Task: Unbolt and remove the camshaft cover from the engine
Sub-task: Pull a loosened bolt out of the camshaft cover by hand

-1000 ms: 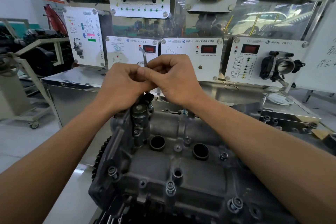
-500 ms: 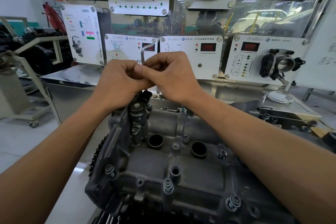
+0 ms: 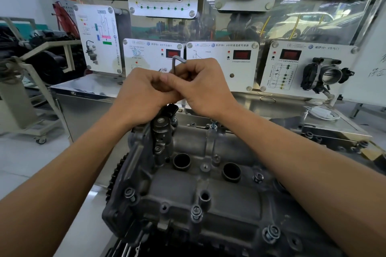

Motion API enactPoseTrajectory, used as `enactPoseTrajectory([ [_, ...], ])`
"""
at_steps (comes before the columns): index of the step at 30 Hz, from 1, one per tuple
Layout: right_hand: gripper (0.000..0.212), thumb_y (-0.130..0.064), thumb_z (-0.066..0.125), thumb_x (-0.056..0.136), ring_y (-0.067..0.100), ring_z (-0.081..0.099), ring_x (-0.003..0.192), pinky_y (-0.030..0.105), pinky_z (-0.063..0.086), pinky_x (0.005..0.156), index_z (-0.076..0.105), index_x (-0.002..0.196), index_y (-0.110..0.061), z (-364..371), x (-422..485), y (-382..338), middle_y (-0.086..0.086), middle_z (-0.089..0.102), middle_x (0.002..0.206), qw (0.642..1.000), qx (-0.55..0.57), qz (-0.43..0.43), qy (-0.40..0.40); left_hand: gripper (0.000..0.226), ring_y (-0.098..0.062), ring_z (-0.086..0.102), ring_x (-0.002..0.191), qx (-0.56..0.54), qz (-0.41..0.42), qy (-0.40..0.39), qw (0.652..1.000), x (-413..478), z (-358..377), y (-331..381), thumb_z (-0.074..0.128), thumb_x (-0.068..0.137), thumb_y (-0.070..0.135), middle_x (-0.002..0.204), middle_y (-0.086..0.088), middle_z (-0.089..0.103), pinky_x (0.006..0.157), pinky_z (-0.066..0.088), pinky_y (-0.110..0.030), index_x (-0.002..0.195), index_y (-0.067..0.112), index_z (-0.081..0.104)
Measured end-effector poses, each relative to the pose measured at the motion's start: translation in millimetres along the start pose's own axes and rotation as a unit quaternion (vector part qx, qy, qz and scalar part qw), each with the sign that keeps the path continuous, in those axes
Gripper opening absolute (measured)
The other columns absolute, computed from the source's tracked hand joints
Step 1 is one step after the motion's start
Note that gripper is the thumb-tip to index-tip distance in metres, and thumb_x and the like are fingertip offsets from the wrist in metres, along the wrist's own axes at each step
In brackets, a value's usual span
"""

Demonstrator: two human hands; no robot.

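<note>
Grey cast-metal camshaft cover point(image 3: 177, 190) sits on engine, flanged bolts point(image 3: 196, 213) seated along cover's near edge. Above cover's far left end, both hands meet. Left hand point(image 3: 144, 94): fingers curled, pressed together, gripping shaft of dark L-shaped steel hex key point(image 3: 174, 62). Right hand point(image 3: 200, 87): thumb and curled fingers pinching same shaft. Key upright, bent end above knuckles. Both forearms reach across cover. Key tip hidden from me.

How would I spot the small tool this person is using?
Find the grey engine at bottom centre; the left hand and right hand meet above its far end. Sticking up between them is the hex key: a thin, dark L-shaped rod, unlike the stubby bolts below.
</note>
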State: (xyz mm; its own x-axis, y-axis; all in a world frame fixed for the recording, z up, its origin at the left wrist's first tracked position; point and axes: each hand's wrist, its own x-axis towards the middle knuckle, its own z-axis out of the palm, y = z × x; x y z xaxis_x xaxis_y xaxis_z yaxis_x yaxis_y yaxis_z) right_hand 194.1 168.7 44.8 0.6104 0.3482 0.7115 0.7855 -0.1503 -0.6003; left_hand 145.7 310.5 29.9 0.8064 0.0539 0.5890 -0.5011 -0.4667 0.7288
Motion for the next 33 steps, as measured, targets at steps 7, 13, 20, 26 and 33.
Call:
enactPoseTrajectory([
  [7,0.025,-0.015,0.054,0.101,0.030,0.066,0.081,0.042,0.052,0.076,0.071,0.095,0.002,-9.0,2.4,-2.4,0.017,0.072,0.084,0.989,-0.096,-0.019,-0.107,0.023,-0.010,0.074,0.096,-0.027,-0.014,-0.076,0.997,-6.5,-8.8,-10.3,0.062,0.095,0.002,0.095,0.004,0.079,0.087,0.055,-0.020,0.102,0.020,0.075],
  [13,0.018,-0.020,0.073,0.088,0.011,0.052,0.053,0.021,0.044,0.055,0.076,0.084,-0.002,-7.0,0.7,-6.5,0.008,0.069,0.065,0.995,-0.066,-0.036,-0.065,0.015,-0.015,0.069,0.067,0.009,-0.037,0.032,0.999,-2.0,-4.3,-9.8,0.082,0.078,0.013,0.074,-0.007,0.076,0.069,0.057,-0.027,0.080,0.004,0.071],
  [20,0.027,-0.016,0.054,0.100,0.015,0.057,0.067,0.027,0.046,0.064,0.067,0.086,0.003,-8.0,2.2,-8.7,0.013,0.067,0.076,0.989,-0.103,-0.010,-0.102,0.015,-0.011,0.074,0.094,0.008,-0.013,-0.061,0.998,-4.2,-7.1,-9.2,0.069,0.092,0.016,0.095,0.004,0.079,0.091,0.057,-0.030,0.104,0.021,0.076],
  [26,0.018,-0.020,0.063,0.096,0.017,0.065,0.072,0.029,0.051,0.069,0.072,0.097,-0.004,-3.7,-2.2,-6.5,0.008,0.072,0.080,0.993,-0.092,-0.021,-0.071,0.012,-0.016,0.072,0.067,0.027,-0.046,0.027,0.998,0.1,-5.7,-12.3,0.082,0.079,0.018,0.074,-0.006,0.076,0.070,0.058,-0.032,0.083,0.008,0.076],
  [33,0.023,-0.014,0.058,0.098,0.026,0.062,0.072,0.040,0.051,0.071,0.069,0.085,0.001,-2.4,-3.0,-13.6,0.013,0.068,0.075,0.991,-0.115,-0.007,-0.065,0.015,-0.009,0.074,0.087,0.051,-0.042,-0.039,0.997,-2.2,-9.4,-1.6,0.076,0.085,0.020,0.088,0.002,0.079,0.087,0.058,-0.035,0.099,0.018,0.074],
])
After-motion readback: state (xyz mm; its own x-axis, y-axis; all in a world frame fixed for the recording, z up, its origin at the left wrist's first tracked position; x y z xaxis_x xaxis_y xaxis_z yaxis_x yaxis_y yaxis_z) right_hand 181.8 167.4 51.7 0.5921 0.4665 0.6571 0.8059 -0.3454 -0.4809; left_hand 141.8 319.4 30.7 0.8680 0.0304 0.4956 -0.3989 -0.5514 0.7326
